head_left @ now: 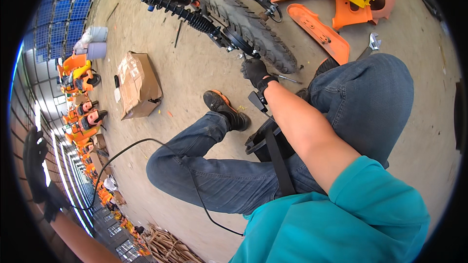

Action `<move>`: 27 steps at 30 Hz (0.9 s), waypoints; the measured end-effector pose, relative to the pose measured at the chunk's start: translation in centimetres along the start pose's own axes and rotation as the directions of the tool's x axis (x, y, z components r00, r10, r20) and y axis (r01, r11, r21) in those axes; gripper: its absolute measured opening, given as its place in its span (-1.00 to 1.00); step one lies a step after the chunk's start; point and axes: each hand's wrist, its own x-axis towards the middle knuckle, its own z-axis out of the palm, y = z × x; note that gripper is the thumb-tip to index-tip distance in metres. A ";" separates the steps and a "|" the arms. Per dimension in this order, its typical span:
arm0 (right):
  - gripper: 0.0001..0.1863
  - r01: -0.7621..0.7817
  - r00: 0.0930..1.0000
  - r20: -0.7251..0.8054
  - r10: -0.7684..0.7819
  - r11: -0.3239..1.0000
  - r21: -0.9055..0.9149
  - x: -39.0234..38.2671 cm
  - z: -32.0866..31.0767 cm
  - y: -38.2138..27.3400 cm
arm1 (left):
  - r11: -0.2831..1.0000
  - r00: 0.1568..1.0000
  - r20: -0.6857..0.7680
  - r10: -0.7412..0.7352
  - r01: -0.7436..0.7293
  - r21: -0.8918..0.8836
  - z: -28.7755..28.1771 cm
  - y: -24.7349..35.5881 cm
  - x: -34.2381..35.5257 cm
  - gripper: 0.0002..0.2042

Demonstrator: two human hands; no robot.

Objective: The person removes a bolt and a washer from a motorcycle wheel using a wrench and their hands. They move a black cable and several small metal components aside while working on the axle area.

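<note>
The right grip, a gloved hand, has its fingers curled in against a vehicle's underparts; whether they close on anything I cannot tell. A small silver piece shows just beyond its knuckles. The wheel lies just beyond and to the right of this grip, its long axis slanting from far left to near right. The shock runs beyond and to the left, roughly along the same slant. A thin rod lies on the floor just to the right.

The left grip, gloved, is raised well to the left, fingers spread loosely with nothing visible in them; the right is much nearer the wheel.

Farther right of the right grip are a wrench and an orange panel. Left of it stands a carton, contents hidden. Farther left, a lilac bucket has clear plastic beside it; its inside cannot be seen.
</note>
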 end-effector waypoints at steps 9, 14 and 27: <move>-0.85 -0.025 1.000 0.004 0.025 0.997 0.070 0.2 -1.8 -1.7 | 0.911 0.935 -0.010 -0.354 0.343 -0.230 2.0 -15.4 -2.0 -0.67; -0.86 -0.015 1.000 -0.015 0.015 0.999 0.031 -1.3 0.0 -1.4 | 0.958 0.965 0.169 -0.201 0.229 -0.170 14.9 -25.1 4.1 -0.79; -0.83 -0.083 0.996 -0.035 0.079 0.988 -0.133 -1.9 1.1 -0.4 | 0.707 0.608 0.757 0.242 0.424 -0.566 59.0 -9.7 14.1 -0.66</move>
